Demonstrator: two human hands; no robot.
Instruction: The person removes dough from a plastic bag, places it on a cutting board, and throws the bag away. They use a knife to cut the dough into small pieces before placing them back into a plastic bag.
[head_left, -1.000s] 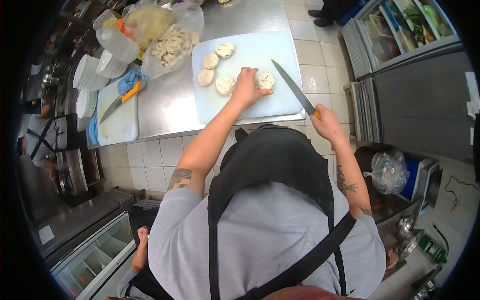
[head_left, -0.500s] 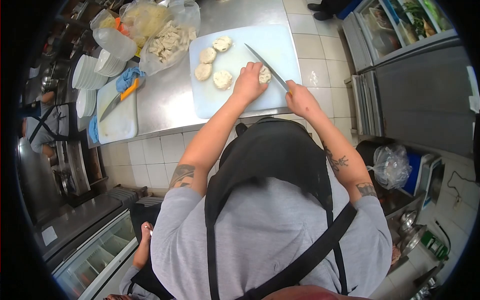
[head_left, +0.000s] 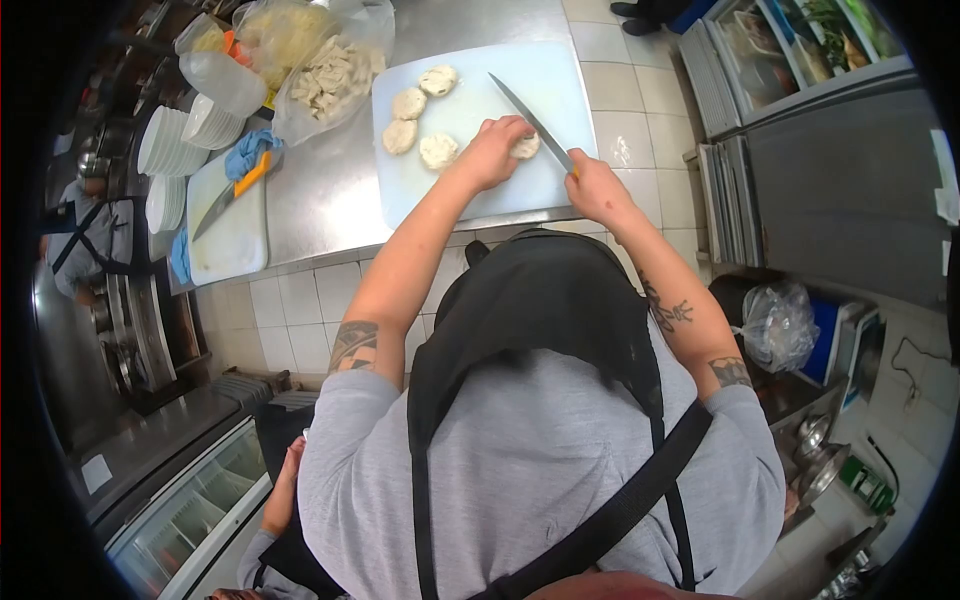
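My right hand (head_left: 600, 188) is closed round the handle of a long kitchen knife (head_left: 528, 117). The blade points up and to the left across the white cutting board (head_left: 470, 75). My left hand (head_left: 490, 158) curls its fingers over the edge of a pale, round patty (head_left: 526, 148), which lies close beside the blade. Dark flecks show in some of the other pale patties (head_left: 438, 81); several lie to the left on the board, one of them (head_left: 438, 151) just left of my left hand.
On the steel table's left are a second board (head_left: 250, 215) with an orange-handled knife (head_left: 255, 177), a blue cloth (head_left: 255, 150), stacked white plates (head_left: 162, 140) and bags of pale cut pieces (head_left: 335, 80). Other people stand at far left and lower left.
The view has shifted slightly, and the board appears a little further left. My left hand still holds the patty and my right hand still grips the knife beside it.
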